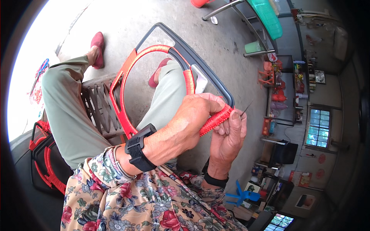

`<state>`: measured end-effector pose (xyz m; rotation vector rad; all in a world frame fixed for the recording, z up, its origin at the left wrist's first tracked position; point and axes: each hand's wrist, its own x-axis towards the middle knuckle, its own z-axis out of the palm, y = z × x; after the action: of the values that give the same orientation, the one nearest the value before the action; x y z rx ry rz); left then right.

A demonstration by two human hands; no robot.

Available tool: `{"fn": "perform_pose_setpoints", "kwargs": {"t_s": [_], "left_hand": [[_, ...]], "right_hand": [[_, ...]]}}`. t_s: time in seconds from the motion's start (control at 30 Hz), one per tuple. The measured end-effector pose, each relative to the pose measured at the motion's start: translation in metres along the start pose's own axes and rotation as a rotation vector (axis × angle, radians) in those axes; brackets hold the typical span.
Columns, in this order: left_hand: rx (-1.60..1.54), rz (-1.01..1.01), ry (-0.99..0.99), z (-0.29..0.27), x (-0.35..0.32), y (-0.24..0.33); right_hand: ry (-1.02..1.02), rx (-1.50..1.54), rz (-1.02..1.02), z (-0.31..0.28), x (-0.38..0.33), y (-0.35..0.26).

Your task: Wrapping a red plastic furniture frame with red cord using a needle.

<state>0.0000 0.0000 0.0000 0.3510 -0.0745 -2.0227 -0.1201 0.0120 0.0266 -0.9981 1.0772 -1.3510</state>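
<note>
A black frame point(189, 46) with a rounded opening stands tilted before me, above my knees. Shiny red cord point(129, 69) is wound around much of its inner ring, and thick red windings point(216, 121) cover the corner nearest me. My left hand point(192, 115) is closed around this wrapped corner, its thumb on the windings. On the other side of the corner, my right hand point(230, 136) pinches with thumb and fingertips. A thin dark needle-like thing point(246, 109) sticks out past its thumb. The fingertips hide how the cord runs there.
Beside my left leg lies another black frame with red cord point(48, 161). A seat with woven straps point(100, 104) is between my legs. At the far right stand a metal-legged table with a green basket point(266, 17) and a green bucket point(253, 47). A blue stool point(243, 194) stands near cluttered shelves.
</note>
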Motion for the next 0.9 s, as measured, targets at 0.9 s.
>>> {"fn": "perform_pose_setpoints", "kwargs": {"t_s": [0.9], "left_hand": [[0.091,0.256,0.127,0.004,-0.003,-0.005]], "right_hand": [[-0.026,0.034,-0.071,-0.006,0.002,0.013]]}}
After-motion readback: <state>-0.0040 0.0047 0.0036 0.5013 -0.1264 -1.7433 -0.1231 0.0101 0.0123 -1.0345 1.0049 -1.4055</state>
